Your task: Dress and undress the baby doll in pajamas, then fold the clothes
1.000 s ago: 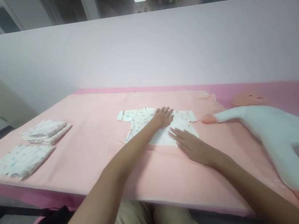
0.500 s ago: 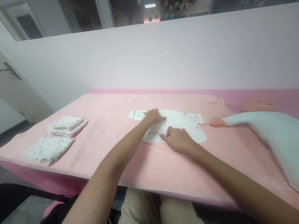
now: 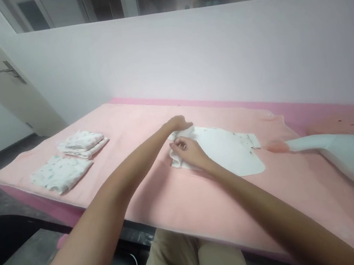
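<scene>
A small white baby shirt (image 3: 228, 149) with a faint print lies on the pink blanket (image 3: 159, 195) in the middle of the table. My left hand (image 3: 178, 123) is curled over the shirt's far left edge, fingers closed on the cloth. Just below it, my right hand (image 3: 187, 150) pinches the near left edge of the shirt. The left part of the shirt is bunched up between the two hands.
Two folded printed garments, one flat (image 3: 60, 173) and one stacked (image 3: 82, 143), lie at the blanket's left end. A baby doll in a white suit (image 3: 346, 153) lies at the right. A white wall runs behind the table; my knees are under its front edge.
Both hands slid from the shirt's middle to its left side and went from lying flat to gripping its left edge. The view swung left.
</scene>
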### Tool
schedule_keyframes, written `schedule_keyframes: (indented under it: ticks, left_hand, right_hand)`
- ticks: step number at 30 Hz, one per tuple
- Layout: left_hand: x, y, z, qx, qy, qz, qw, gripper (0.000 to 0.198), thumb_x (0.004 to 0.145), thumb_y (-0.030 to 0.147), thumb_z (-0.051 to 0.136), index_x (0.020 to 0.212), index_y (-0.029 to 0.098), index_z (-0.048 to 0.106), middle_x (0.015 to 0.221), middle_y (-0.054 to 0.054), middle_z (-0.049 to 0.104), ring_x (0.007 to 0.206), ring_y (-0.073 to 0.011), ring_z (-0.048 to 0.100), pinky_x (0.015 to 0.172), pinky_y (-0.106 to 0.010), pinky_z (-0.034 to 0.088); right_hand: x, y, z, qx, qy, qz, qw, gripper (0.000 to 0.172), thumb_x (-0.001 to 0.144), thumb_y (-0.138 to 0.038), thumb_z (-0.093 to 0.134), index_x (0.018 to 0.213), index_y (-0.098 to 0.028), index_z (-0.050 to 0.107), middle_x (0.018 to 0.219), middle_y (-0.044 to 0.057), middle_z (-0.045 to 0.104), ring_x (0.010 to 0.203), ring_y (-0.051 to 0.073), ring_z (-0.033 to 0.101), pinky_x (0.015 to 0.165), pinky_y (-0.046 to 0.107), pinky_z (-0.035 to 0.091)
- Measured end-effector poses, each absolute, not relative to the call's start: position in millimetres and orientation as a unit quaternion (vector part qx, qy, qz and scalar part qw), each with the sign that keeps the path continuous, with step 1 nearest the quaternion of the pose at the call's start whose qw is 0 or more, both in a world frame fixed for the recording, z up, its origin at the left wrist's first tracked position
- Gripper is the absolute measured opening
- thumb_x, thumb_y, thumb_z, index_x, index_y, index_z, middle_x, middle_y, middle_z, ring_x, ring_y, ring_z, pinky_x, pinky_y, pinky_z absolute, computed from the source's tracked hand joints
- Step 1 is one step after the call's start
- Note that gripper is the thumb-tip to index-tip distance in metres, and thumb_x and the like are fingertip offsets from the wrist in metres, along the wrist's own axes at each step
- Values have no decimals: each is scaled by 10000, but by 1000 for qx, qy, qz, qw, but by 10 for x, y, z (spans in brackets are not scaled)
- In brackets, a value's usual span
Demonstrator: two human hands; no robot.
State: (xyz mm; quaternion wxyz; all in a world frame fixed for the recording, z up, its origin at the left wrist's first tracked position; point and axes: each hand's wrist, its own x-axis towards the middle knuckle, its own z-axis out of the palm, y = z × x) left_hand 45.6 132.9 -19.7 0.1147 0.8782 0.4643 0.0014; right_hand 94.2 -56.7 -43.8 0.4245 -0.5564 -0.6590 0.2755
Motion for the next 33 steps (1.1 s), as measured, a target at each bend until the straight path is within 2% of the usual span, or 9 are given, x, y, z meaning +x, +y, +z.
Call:
schedule_keyframes:
  ticks: [6,11,14,17,21,24,27,30,33]
  left_hand:
    - [-35,1312,-352,848,525,38,59,472,1041,384,452,1355,113,678,1414,-206,699,1322,-349,634,1139,-487,481]
    - [-27,1053,-774,893,434,115,22,574,1108,387,286,1608,161,452,1710,-131,450,1557,-278,408,1303,-462,307]
    - [52,1010,-935,917,390,61,54,666,1116,511,243,1701,208,336,1802,-91,294,1654,-295,280,1359,-515,193]
    - [124,996,-976,909,412,51,38,676,1111,509,247,1727,236,299,1814,-88,252,1671,-311,255,1363,-562,160]
    - [269,877,-971,919,377,107,-47,639,1077,333,299,1681,154,402,1809,-106,262,1672,-296,253,1388,-515,73]
    - [381,724,-1027,923,370,104,-17,658,1081,339,261,1695,122,360,1801,-110,282,1669,-256,272,1391,-457,129]
    - [426,596,-1098,911,403,78,37,707,1100,450,199,1719,123,295,1808,-109,261,1685,-246,232,1388,-477,164]
    - [446,537,-1102,899,428,64,62,746,1094,491,192,1736,115,244,1829,-93,182,1703,-253,159,1395,-499,127]
    - [519,525,-1055,888,451,57,70,750,1072,466,261,1726,99,268,1827,-111,189,1697,-273,176,1391,-523,122]
  right_hand:
    - [914,-637,-609,-460,-793,219,335,377,1091,-409,508,1347,-229,719,1412,97,697,1325,261,622,1132,445,502]
    - [1035,-875,-738,-423,-867,188,187,653,1151,-562,345,1734,-268,351,1776,49,338,1656,263,282,1368,531,220]
    - [1045,-927,-785,-433,-868,190,153,756,1138,-649,290,1764,-226,264,1805,59,224,1686,267,183,1385,526,167]
    - [1029,-901,-811,-425,-878,156,154,753,1138,-642,304,1761,-219,276,1800,77,242,1687,278,178,1384,546,166]
    - [953,-925,-793,-410,-893,74,169,586,1159,-502,362,1654,-214,489,1670,113,510,1626,302,342,1382,617,90]
    - [855,-1220,-779,-438,-883,29,165,469,1147,-369,395,1463,-162,672,1517,176,641,1528,363,466,1359,670,139]
    - [753,-1837,-785,-477,-863,47,162,538,1128,-360,426,1580,-99,554,1652,194,508,1578,368,406,1332,636,287]
    - [685,-2572,-814,-450,-872,78,175,647,1115,-382,470,1724,-204,346,1774,90,332,1640,322,314,1345,622,287]
    - [701,-3152,-927,-405,-886,91,207,555,1093,-331,519,1640,-247,481,1744,81,398,1616,302,372,1333,579,337]
